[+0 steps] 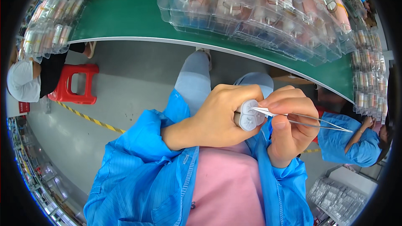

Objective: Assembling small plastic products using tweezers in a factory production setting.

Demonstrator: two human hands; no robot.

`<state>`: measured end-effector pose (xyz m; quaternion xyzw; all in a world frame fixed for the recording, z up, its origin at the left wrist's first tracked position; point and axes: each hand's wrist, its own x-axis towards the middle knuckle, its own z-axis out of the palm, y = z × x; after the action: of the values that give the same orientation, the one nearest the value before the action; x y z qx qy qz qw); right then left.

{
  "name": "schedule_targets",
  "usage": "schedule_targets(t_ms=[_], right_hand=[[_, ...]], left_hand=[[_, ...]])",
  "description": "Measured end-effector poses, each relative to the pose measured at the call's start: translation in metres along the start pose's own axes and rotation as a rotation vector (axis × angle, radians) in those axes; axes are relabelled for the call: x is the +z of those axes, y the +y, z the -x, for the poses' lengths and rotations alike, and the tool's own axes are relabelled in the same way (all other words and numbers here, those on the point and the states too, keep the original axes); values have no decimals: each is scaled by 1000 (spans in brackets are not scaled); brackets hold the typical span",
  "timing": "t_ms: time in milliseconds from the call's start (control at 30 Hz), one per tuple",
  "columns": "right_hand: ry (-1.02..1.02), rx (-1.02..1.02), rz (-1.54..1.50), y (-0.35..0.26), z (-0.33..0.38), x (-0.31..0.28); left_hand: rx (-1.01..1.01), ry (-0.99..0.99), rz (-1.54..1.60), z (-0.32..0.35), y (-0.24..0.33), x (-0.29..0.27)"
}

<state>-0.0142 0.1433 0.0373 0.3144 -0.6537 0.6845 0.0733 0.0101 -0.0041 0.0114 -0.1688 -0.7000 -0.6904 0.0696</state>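
Observation:
My left hand (224, 115) is closed around a small device, whose pale grey lobed end cap (249, 116) faces up between thumb and fingers. The rest of its body is hidden in the palm. Between the thumb and fingers of my right hand (293, 119) are metal tweezers (322, 124), held near their tips. Their rear end sticks out to the right. The tips reach the face of the cap beside a small slot; whether they grip anything there I cannot make out. Both hands are over my lap.
Ahead is a green table (121, 12) with stacked clear plastic trays (251, 21) of white and pink cylinders. More filled trays (52, 21) stand at far left. A red stool (79, 83) and a seated person (25, 79) are on the left; a person in blue (347, 138) sits right.

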Motion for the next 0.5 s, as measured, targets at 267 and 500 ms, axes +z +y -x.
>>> schedule_targets(t_ms=[267, 500], right_hand=[[-18, -22, 75, 1, -1, -2], [-14, -27, 89, 1, -1, -1]], left_hand=[[4, -21, -25, -1, 0, -2], [7, -39, -41, 1, -1, -3]])
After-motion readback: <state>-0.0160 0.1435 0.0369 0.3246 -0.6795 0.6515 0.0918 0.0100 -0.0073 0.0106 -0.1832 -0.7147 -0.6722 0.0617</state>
